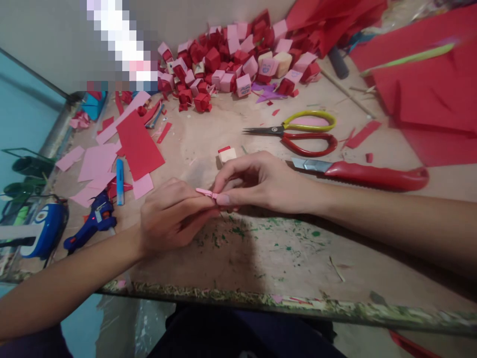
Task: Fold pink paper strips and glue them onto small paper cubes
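Two forearms (pixel 93 276); left hand (pixel 171 211), right hand (pixel 261 181) pinch one pink strip (pixel 204 192) by fingertips; beyond, one scissors (pixel 289 132), one knife (pixel 374 175) (red-handled).

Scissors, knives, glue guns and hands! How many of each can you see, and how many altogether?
Scissors: 1 pair
Red-handled knife: 1
Blue glue gun: 1
Hands: 2, the left hand and right hand
Total: 5

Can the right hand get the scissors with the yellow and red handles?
Probably yes: the scissors lie just past the right hand, and nothing sits on them. The red knife is near but doesn't cover them. That hand pinches a small pink piece, so it might need to let go first.
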`<act>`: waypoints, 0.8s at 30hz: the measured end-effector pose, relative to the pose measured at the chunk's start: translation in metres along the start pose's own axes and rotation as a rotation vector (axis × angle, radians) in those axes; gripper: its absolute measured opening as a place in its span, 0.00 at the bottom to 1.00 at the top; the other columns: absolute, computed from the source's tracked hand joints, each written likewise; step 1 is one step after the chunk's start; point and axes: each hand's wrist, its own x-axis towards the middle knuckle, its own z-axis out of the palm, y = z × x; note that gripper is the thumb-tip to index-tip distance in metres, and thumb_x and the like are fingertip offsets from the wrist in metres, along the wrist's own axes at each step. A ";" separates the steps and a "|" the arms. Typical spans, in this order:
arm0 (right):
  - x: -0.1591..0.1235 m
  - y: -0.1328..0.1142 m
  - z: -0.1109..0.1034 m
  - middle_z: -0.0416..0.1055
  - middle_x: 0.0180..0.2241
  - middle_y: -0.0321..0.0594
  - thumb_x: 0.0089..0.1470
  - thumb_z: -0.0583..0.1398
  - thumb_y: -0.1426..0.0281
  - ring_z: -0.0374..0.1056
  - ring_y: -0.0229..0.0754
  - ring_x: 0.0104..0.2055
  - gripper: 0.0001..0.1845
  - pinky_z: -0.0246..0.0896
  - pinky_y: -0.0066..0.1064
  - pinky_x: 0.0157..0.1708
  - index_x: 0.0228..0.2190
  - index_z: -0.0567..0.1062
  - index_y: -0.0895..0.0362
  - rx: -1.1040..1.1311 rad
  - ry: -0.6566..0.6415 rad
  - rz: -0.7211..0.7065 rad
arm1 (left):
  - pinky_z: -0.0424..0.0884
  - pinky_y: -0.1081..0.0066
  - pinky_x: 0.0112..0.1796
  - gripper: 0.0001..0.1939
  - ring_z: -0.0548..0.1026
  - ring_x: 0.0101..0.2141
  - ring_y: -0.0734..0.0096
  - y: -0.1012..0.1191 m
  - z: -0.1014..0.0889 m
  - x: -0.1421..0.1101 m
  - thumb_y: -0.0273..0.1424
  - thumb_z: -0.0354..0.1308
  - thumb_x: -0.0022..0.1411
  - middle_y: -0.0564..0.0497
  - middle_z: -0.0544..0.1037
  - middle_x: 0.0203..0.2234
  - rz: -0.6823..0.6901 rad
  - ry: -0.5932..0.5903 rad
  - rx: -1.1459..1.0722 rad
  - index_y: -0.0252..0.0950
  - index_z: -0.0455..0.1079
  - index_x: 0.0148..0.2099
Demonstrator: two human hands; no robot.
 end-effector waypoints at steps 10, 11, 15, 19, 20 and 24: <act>0.002 0.003 -0.004 0.77 0.26 0.38 0.52 0.74 0.65 0.71 0.34 0.27 0.14 0.63 0.25 0.26 0.34 0.81 0.62 0.016 -0.013 -0.034 | 0.73 0.70 0.37 0.02 0.76 0.35 0.72 -0.008 0.003 0.002 0.29 0.61 0.70 0.52 0.79 0.34 -0.333 0.085 -0.317 0.38 0.75 0.43; 0.002 0.003 -0.004 0.78 0.26 0.38 0.51 0.74 0.66 0.70 0.34 0.27 0.13 0.62 0.26 0.26 0.34 0.82 0.62 -0.005 -0.004 -0.041 | 0.73 0.70 0.38 0.04 0.76 0.36 0.72 -0.009 0.004 0.003 0.29 0.59 0.71 0.52 0.79 0.34 -0.359 0.035 -0.362 0.38 0.75 0.42; 0.001 0.003 -0.002 0.79 0.28 0.38 0.50 0.74 0.65 0.71 0.35 0.29 0.13 0.64 0.27 0.28 0.33 0.83 0.61 -0.089 0.031 -0.074 | 0.74 0.70 0.36 0.07 0.77 0.34 0.70 -0.012 0.004 0.007 0.30 0.60 0.70 0.51 0.80 0.32 -0.426 -0.076 -0.551 0.38 0.77 0.37; 0.000 0.003 -0.002 0.80 0.29 0.40 0.50 0.74 0.65 0.72 0.36 0.30 0.12 0.65 0.28 0.29 0.32 0.84 0.61 -0.141 0.045 -0.085 | 0.75 0.71 0.36 0.06 0.77 0.34 0.71 -0.014 0.005 0.007 0.27 0.62 0.69 0.52 0.80 0.32 -0.451 -0.088 -0.659 0.38 0.77 0.37; 0.000 0.003 -0.001 0.80 0.28 0.39 0.50 0.74 0.66 0.72 0.36 0.30 0.11 0.65 0.28 0.30 0.32 0.84 0.61 -0.136 0.049 -0.088 | 0.76 0.71 0.37 0.05 0.78 0.34 0.71 -0.014 0.005 0.006 0.27 0.62 0.69 0.51 0.80 0.32 -0.441 -0.091 -0.664 0.38 0.78 0.38; 0.000 0.005 -0.001 0.81 0.29 0.39 0.47 0.76 0.66 0.75 0.37 0.31 0.14 0.69 0.29 0.33 0.35 0.84 0.61 -0.039 0.051 -0.065 | 0.76 0.69 0.37 0.04 0.79 0.36 0.69 -0.015 0.004 0.005 0.29 0.63 0.69 0.50 0.81 0.33 -0.356 -0.073 -0.597 0.38 0.78 0.39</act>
